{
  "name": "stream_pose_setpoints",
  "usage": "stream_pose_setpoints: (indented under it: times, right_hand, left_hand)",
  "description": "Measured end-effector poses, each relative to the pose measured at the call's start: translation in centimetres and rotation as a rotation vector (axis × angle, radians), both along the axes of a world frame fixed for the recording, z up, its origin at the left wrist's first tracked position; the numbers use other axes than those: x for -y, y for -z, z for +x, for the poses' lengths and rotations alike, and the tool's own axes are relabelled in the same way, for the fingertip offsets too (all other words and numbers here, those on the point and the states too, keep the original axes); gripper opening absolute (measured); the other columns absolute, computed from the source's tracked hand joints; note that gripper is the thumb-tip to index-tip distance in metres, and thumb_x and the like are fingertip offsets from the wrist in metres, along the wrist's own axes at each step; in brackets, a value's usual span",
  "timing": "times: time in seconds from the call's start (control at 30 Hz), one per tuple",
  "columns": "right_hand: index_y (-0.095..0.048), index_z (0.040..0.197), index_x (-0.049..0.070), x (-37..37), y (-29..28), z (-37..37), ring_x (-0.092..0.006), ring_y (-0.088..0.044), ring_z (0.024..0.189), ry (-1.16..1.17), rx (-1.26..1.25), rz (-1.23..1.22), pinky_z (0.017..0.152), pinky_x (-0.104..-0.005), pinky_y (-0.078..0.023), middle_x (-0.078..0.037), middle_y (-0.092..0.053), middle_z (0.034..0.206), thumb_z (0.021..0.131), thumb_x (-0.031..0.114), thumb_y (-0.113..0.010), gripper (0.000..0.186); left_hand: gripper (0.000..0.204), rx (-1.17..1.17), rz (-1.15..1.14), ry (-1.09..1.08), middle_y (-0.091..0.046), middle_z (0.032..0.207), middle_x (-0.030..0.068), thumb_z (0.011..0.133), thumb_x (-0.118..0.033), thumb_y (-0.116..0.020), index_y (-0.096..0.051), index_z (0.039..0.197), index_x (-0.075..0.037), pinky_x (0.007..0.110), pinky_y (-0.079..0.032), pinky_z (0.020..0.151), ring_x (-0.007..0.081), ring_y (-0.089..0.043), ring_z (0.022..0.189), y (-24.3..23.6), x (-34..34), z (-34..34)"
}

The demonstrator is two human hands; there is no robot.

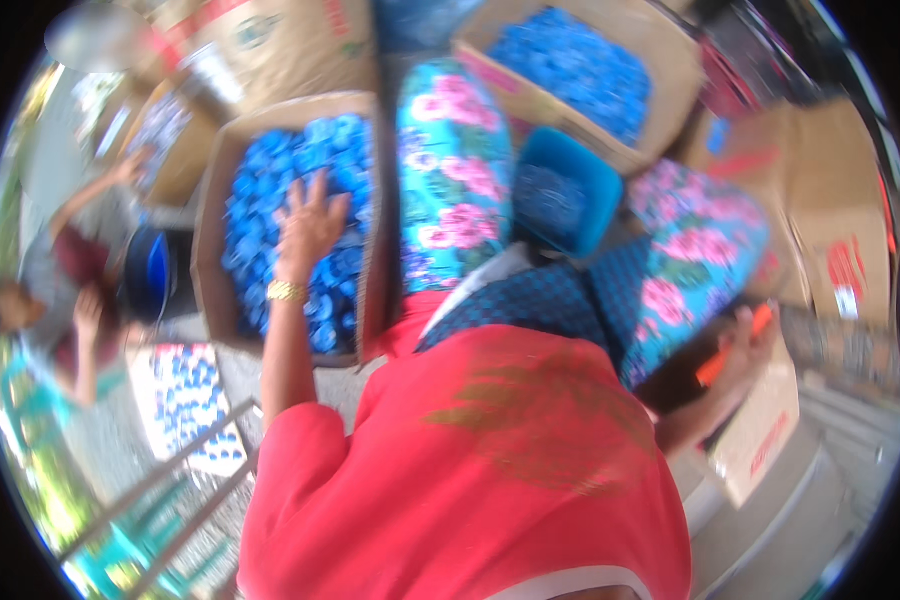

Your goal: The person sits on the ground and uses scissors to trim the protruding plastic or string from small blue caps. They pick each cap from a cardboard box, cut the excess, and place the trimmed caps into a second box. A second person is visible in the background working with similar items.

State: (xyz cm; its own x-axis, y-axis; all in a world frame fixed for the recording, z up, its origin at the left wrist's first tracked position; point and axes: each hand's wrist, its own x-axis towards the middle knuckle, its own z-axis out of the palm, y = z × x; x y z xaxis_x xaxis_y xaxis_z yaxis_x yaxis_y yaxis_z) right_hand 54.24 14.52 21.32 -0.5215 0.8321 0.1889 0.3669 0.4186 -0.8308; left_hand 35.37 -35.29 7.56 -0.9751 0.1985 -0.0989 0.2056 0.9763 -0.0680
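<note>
My left hand (312, 230), with a gold-coloured band at the wrist, lies fingers spread on a heap of small blue pieces (260, 200) that look like plastic caps. They fill a cardboard box (210, 250) by my left leg. At my right side, my right hand (750, 350) is closed around an orange object (715, 368) whose kind is blurred. A small cardboard box (765, 430) is just below that hand. Between my knees sits a blue plastic bin (598, 200) with clear, crumpled-looking contents (550, 200).
Ahead stands another cardboard box (660, 150) of blue pieces (580, 70). Big cartons (830, 200) are at the right, and a large brown sack (290, 50) is at the far left. Further left, another person (60, 290) reaches into a box (185, 160), near a dark bucket (150, 270) and a dotted sheet (190, 400).
</note>
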Motion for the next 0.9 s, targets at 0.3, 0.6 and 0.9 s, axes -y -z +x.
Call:
stream_pose_setpoints:
  times: [0.3,0.6,0.9]
  right_hand:
    - [-0.044,0.132,0.001,-5.2,2.9,-1.6,-0.018,-0.06,0.077,-0.117,0.021,0.354,0.058,-0.0267,-0.049,-0.013,-0.06,0.103,0.092,0.021,-0.056,0.047]
    - [-0.044,0.13,-0.001,-1.4,0.5,-1.6,-0.0089,-0.046,0.053,-0.129,0.013,0.068,0.044,-0.0213,-0.035,-0.006,-0.054,0.075,0.09,0.021,-0.059,0.048]
    - [-0.045,0.126,-0.003,-4.3,2.4,-1.8,-0.0094,-0.047,0.053,-0.13,-0.003,0.112,0.044,-0.0207,-0.036,-0.007,-0.055,0.077,0.09,0.024,-0.06,0.047]
  left_hand:
    - [0.064,0.053,0.368,-0.51,-0.022,0.147,0.0202,0.086,-0.055,-0.047,-0.031,0.141,-0.025,0.082,-0.026,0.079,0.0603,-0.022,0.127,-1.7,-1.9,1.3]
    - [0.067,0.044,0.345,-0.525,-0.021,0.147,0.0195,0.087,-0.057,-0.046,-0.028,0.143,-0.026,0.082,-0.026,0.079,0.0599,-0.023,0.126,-1.9,-2.9,1.3]
    - [0.068,0.051,0.244,-0.496,-0.021,0.14,0.0377,0.09,-0.04,-0.048,-0.02,0.145,-0.014,0.056,-0.032,0.102,0.0616,-0.031,0.12,-2.2,-2.2,6.0]
